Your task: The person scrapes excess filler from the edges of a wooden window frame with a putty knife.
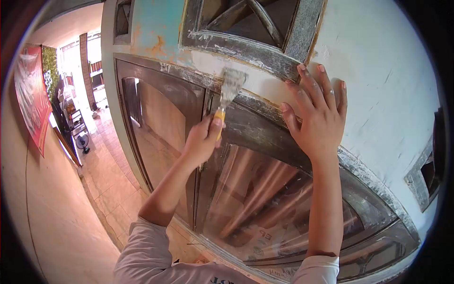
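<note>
Pale, scuffed wall (378,71) fills the right of the scene, giving way on the left to a turquoise, rust-stained patch (158,31); a dark, weathered door frame (170,71) crosses it, with panelled doors (255,128) and their reflective glass (265,189) on its near side; on its far side sits a dark vent frame (243,48), its wood streaked with white; between the two frames runs a whitish strip (265,84).

One tool is in use, a scraper (225,103) just left of the middle; the left hand (203,137) is closed around its yellow handle (220,116), thumb laid along it; its broad, smeared blade (234,81) points to the far side and lies over the whitish strip, though I cannot tell whether the edge touches.

Right of it, the right hand (319,111) is spread with its palm toward the wall; its fingertips are at the wall and at the near right corner of the vent frame, its thumb out to the left.

Far left, a tiled floor (113,170) leads to daylight; a black fan (82,141) stands there; a red banner (32,90) hangs nearer.
</note>
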The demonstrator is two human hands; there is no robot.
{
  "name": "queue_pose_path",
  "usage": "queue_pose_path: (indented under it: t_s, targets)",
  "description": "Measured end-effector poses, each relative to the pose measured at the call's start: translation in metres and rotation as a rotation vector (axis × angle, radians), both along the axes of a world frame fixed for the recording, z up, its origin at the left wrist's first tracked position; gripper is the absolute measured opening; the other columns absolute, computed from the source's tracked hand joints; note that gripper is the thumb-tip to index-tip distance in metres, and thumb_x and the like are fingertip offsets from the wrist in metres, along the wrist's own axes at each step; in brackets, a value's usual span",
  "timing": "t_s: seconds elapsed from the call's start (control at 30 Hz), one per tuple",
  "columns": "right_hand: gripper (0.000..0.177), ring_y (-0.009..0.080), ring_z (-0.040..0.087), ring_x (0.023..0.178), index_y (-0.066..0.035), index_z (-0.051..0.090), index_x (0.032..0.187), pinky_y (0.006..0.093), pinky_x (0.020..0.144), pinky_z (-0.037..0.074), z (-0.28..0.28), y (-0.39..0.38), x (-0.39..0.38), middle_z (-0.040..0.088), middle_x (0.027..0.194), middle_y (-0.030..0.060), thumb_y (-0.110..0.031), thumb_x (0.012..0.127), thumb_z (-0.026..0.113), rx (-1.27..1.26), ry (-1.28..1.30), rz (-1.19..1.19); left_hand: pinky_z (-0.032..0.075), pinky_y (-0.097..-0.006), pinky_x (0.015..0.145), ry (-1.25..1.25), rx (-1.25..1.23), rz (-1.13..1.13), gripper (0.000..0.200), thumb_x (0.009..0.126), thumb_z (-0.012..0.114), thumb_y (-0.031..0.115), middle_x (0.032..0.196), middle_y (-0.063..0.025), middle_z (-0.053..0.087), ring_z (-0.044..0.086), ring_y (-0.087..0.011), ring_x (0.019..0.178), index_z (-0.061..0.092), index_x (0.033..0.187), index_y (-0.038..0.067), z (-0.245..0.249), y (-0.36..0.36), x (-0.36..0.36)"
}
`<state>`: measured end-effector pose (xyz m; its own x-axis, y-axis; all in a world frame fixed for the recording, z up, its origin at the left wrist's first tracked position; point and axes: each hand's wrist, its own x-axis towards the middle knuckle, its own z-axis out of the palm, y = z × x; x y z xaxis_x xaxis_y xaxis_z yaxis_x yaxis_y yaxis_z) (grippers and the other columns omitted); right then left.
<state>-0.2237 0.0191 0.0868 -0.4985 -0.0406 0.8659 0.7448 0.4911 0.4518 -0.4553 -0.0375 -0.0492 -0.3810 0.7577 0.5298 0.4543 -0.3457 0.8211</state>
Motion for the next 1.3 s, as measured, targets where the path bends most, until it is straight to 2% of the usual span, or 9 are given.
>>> queue_pose_path:
  t_s: [0.17,0.3,0.53,0.67,0.83,0.9,1.03,1.2,1.3]
  targets:
    - [0.029,0.0203,0.043,0.139,-0.024,0.068,0.111,0.0564,0.117,0.027,0.0,-0.001,0.001,0.056,0.139,-0.0057,-0.037,0.086,0.068,-0.005,0.003,-0.004,0.042,-0.0287,0.055,-0.045,-0.004,-0.091,0.047,0.107,0.036,0.044,0.06,-0.0027,0.05,0.051,-0.0105,0.055,0.056,0.1,0.002,-0.013,-0.004,0.017]
    - [0.028,0.0204,0.043,0.139,-0.023,0.068,0.111,0.0559,0.117,0.027,0.0,-0.001,0.0,0.057,0.138,-0.006,-0.036,0.087,0.067,0.001,0.004,-0.005,0.045,-0.033,0.059,0.018,-0.003,-0.05,0.044,0.106,0.039,0.041,0.061,-0.0072,0.057,0.058,-0.0166,0.056,0.059,0.105,0.002,0.011,0.0,0.015]
    - [0.027,0.021,0.044,0.139,-0.022,0.066,0.113,0.0609,0.115,0.026,-0.005,0.003,0.002,0.056,0.139,-0.0043,-0.025,0.086,0.064,0.029,0.09,-0.026,0.047,-0.0348,0.061,0.002,-0.005,-0.026,0.043,0.106,0.039,0.041,0.063,-0.0082,0.059,0.062,-0.019,0.059,0.059,0.102,0.003,-0.023,0.007,0.03]
    - [0.035,0.0242,0.042,0.14,-0.024,0.064,0.12,0.0639,0.115,0.021,-0.013,0.002,0.011,0.052,0.145,-0.0006,-0.023,0.085,0.063,0.015,0.159,-0.041,0.047,-0.0357,0.061,0.03,-0.001,-0.037,0.043,0.106,0.038,0.04,0.063,-0.0083,0.059,0.062,-0.019,0.059,0.059,0.101,0.003,0.009,0.006,0.023]
    - [0.045,0.0308,0.037,0.144,-0.026,0.061,0.132,0.0652,0.116,0.015,-0.041,-0.011,0.075,0.045,0.152,0.0038,-0.024,0.087,0.063,-0.067,0.223,-0.17,0.048,-0.035,0.063,0.015,-0.043,-0.067,0.042,0.106,0.039,0.04,0.064,-0.0085,0.06,0.063,-0.0185,0.061,0.06,0.103,0.003,-0.013,-0.001,0.035]
    - [0.05,0.0351,0.033,0.146,-0.027,0.057,0.138,0.0658,0.116,0.013,-0.05,-0.005,0.113,0.042,0.155,0.0067,-0.028,0.088,0.063,-0.012,0.35,-0.273,0.048,-0.0347,0.063,0.013,-0.051,-0.082,0.043,0.106,0.04,0.04,0.064,-0.0084,0.06,0.063,-0.0185,0.061,0.06,0.102,0.002,-0.019,-0.002,0.034]
    - [0.049,0.0368,0.031,0.147,-0.028,0.054,0.141,0.0659,0.115,0.015,-0.047,-0.002,0.182,0.04,0.156,0.0085,-0.035,0.093,0.059,0.083,0.456,-0.307,0.047,-0.0331,0.061,0.034,-0.07,-0.049,0.043,0.106,0.041,0.04,0.063,-0.0078,0.059,0.062,-0.0174,0.06,0.061,0.101,0.002,0.024,-0.015,0.034]
    - [0.05,0.0371,0.031,0.146,-0.023,0.052,0.144,0.0642,0.115,0.015,-0.065,0.01,0.222,0.041,0.155,0.0095,-0.048,0.102,0.042,0.207,0.527,-0.369,0.048,-0.0325,0.063,0.013,-0.026,-0.122,0.038,0.106,0.043,0.035,0.064,-0.0078,0.061,0.063,-0.0161,0.062,0.06,0.103,0.002,-0.016,-0.001,0.058]
    - [0.055,0.0368,0.031,0.146,-0.02,0.053,0.144,0.0618,0.116,0.014,-0.068,0.011,0.224,0.041,0.156,0.0099,-0.053,0.102,0.038,0.207,0.522,-0.381,0.048,-0.0321,0.064,-0.025,-0.02,-0.169,0.037,0.106,0.042,0.034,0.065,-0.0082,0.062,0.063,-0.016,0.063,0.06,0.103,0.001,-0.003,-0.001,0.074]
